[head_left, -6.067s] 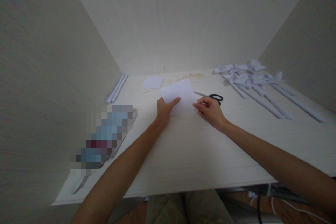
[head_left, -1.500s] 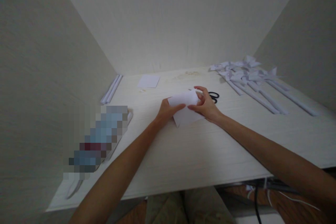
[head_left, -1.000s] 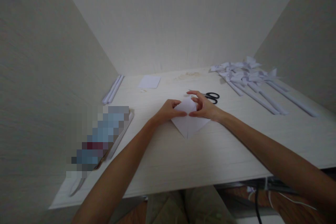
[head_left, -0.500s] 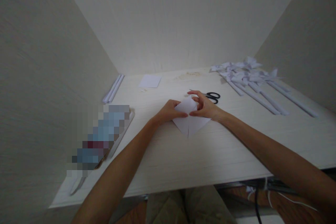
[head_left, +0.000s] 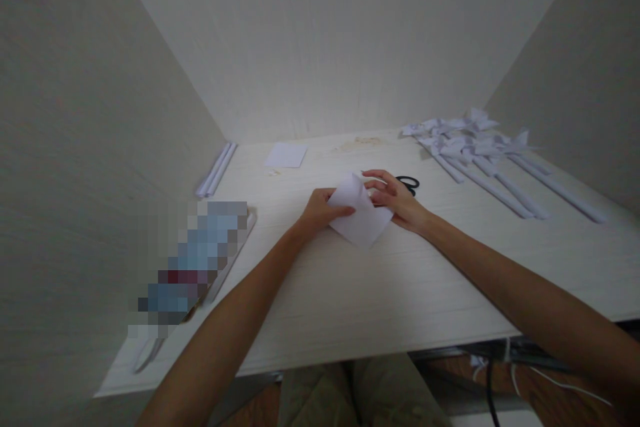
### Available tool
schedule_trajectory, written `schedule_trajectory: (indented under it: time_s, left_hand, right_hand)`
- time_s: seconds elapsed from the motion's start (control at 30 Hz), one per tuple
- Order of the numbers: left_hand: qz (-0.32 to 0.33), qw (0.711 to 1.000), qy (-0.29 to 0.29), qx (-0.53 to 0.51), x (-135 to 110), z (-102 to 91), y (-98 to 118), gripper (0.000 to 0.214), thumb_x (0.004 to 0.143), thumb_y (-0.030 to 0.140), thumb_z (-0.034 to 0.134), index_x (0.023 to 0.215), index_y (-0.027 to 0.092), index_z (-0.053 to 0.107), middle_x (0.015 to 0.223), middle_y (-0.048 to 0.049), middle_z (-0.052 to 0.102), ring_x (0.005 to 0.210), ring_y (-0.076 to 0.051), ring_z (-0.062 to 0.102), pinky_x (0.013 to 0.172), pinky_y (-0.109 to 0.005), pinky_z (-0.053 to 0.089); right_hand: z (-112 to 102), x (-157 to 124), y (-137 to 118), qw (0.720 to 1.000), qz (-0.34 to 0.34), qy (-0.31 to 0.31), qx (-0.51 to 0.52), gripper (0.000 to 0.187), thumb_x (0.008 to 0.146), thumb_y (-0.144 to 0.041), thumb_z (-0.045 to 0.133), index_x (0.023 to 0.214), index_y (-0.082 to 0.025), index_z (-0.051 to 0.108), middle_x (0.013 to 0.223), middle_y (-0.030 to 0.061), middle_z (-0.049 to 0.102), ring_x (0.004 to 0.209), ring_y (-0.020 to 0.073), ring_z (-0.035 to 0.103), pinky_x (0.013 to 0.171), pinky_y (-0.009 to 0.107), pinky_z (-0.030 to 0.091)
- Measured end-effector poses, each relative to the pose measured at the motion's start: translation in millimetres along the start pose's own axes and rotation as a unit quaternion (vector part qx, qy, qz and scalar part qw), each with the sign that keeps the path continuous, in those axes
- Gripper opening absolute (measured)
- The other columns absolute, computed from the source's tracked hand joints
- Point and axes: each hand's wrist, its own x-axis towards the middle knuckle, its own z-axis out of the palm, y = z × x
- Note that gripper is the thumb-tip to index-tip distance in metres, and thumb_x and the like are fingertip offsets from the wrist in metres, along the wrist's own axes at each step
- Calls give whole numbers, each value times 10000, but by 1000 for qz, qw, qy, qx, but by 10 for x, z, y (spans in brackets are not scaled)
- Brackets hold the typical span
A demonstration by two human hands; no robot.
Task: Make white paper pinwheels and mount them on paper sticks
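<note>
A white square sheet of paper (head_left: 361,220) is held up over the table, one corner pointing toward me. My left hand (head_left: 325,210) grips its left side, thumb lying across the front and the other fingers behind it. At the upper right edge, my right hand (head_left: 397,202) has bent fingers with the thumb and fingertips against the paper, index finger raised above. Just behind the right hand lies a pair of scissors (head_left: 410,183); only part of the black handles shows, and the hand and paper hide the blades.
Several paper pinwheels (head_left: 470,137) on rolled-paper sticks lie at the right. At the back left are a flat white paper square (head_left: 286,155) and some rolled paper tubes (head_left: 217,170). A blurred-out item (head_left: 200,253) sits along the left edge. Walls enclose the table (head_left: 310,320) on three sides.
The paper has turned and tilted between my hands, so the middle slit seen before no longer shows. My right thumb has moved from the paper's front to its right edge.
</note>
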Motion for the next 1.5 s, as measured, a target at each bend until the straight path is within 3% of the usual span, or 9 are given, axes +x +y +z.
schedule_trajectory:
  time_s: [0.1,0.23,0.4,0.5,0.63,0.77,0.97,1.2,1.5]
  left_hand:
    - [13,995,75,-59,1,18,-15,292,445,256,735,665,99,625,597,-4,601,515,-106,524,499,-227,410]
    - [28,982,150,-108,39,18,-53,310,439,262,737,676,104,616,610,-6,605,519,-107,525,503,-231,412]
    - [39,968,201,-143,88,8,-95,313,441,257,732,686,99,619,595,-9,602,507,-112,523,502,-239,410]
    - [36,967,205,-151,92,12,-88,311,434,248,732,682,99,617,603,-14,607,511,-118,528,507,-246,413]
    - [28,968,208,-136,80,25,-64,306,432,252,728,676,103,617,605,-16,609,521,-127,533,512,-253,417]
    - [32,968,218,-118,74,33,-59,297,436,263,723,660,101,614,589,-6,594,509,-115,515,490,-239,404]
    - [39,971,218,-85,58,57,-53,270,455,261,712,646,100,611,570,6,573,494,-101,490,471,-225,386]
    - [44,977,199,-54,25,127,-36,270,481,276,704,670,100,622,587,2,574,513,-105,499,488,-231,394]
    - [54,982,181,-28,-7,171,-9,260,494,284,696,670,105,627,587,8,566,515,-96,487,489,-223,388]
  right_hand:
    - [-12,11,-20,998,-34,53,31,354,700,-467,555,966,-246,478,795,-1,583,657,116,561,556,245,460]
    - [-72,38,43,988,-108,111,28,275,699,-394,588,926,-270,494,812,-24,578,641,103,564,571,247,472]
    - [-104,60,133,979,-175,87,-60,138,626,-246,662,753,-223,614,1012,22,558,770,119,577,640,257,485]
    - [-92,67,146,977,-178,40,-114,78,611,-173,650,683,-204,659,962,43,581,840,138,564,668,255,471]
    - [-73,59,144,982,-131,-2,-139,125,593,-133,634,691,-196,679,725,13,602,616,99,545,537,233,439]
    - [-68,56,137,986,-105,8,-133,86,568,-168,677,652,-185,679,669,6,606,566,88,535,509,227,429]
    - [-63,90,141,982,-141,44,-121,87,576,-271,711,561,-200,663,639,4,595,614,110,549,549,250,436]
    - [-21,84,148,979,-89,85,-164,136,566,-308,703,549,-180,661,578,12,586,522,102,502,468,239,374]
    - [-27,107,191,966,-106,92,-219,189,598,-355,674,558,-172,659,750,53,622,653,135,535,498,237,390]
